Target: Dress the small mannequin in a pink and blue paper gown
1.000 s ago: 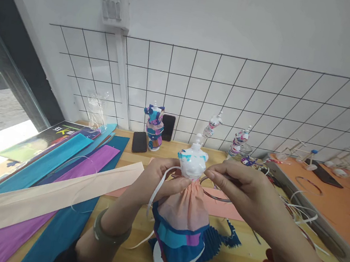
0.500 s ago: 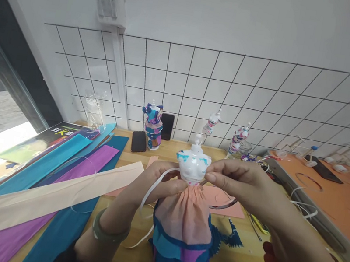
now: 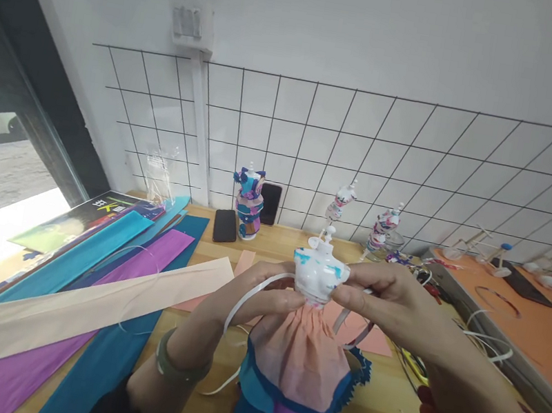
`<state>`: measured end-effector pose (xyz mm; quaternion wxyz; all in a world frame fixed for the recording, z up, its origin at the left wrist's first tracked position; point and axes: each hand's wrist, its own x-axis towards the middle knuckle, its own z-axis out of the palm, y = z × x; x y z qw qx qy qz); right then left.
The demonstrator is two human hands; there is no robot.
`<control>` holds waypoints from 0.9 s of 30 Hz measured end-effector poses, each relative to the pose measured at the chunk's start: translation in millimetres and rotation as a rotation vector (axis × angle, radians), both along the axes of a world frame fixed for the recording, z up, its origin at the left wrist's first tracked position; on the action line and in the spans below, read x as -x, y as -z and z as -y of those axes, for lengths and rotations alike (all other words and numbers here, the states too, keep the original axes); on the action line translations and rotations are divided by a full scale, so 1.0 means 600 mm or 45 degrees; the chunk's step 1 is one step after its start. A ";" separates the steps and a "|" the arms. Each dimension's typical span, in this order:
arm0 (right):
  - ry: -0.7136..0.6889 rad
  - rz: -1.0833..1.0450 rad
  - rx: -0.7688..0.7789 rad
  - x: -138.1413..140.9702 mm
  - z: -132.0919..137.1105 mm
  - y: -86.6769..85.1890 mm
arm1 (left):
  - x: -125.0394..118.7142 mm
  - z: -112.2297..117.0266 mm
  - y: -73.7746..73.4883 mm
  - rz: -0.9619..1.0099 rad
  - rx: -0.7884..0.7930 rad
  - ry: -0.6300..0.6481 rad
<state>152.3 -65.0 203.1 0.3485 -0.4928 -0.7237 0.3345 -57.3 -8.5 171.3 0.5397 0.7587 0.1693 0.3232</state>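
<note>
A small white dress form (image 3: 318, 276) with blue smears stands in front of me, tilted a little. Its gathered peach skirt (image 3: 299, 350) falls in layers over teal, purple and blue cloth. My left hand (image 3: 262, 295) is closed at the form's left side, thumb against the waist. A white ribbon (image 3: 244, 303) loops out from that hand and hangs down past the wrist. On the other side, my right hand (image 3: 388, 294) pinches the edge of the torso with thumb and fingers. Ribbon also hangs below it; the hand hides whether it grips that too.
Peach, purple and blue cloth strips (image 3: 83, 301) lie at left. Along the back stand a decorated dress form (image 3: 249, 206), a phone lying flat (image 3: 225, 226), another phone upright (image 3: 269, 204) and painted forms (image 3: 385, 225). An orange-topped table (image 3: 545, 326) is at right.
The view has shifted, so everything sits slightly further right and lower. The dress form has turned and tilted a little in my hands, and the zigzag blue edge now lies closer to the skirt.
</note>
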 end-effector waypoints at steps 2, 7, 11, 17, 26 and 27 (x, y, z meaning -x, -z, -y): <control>0.016 0.019 -0.005 0.000 0.000 0.002 | 0.000 -0.008 0.006 0.064 -0.042 0.102; 0.023 -0.002 -0.020 -0.001 -0.005 0.006 | 0.001 -0.017 0.007 0.111 -0.194 0.108; 0.040 -0.023 0.015 -0.002 -0.008 0.007 | 0.006 -0.010 -0.004 0.000 -0.445 -0.026; 0.091 -0.007 -0.014 -0.006 -0.007 0.008 | 0.007 -0.008 -0.004 0.005 -0.557 -0.112; 0.287 -0.108 0.062 -0.016 -0.009 0.009 | 0.006 -0.029 0.016 0.180 -0.582 -0.406; 0.316 -0.091 0.046 -0.015 -0.010 0.010 | 0.007 -0.028 0.015 0.181 -0.611 -0.471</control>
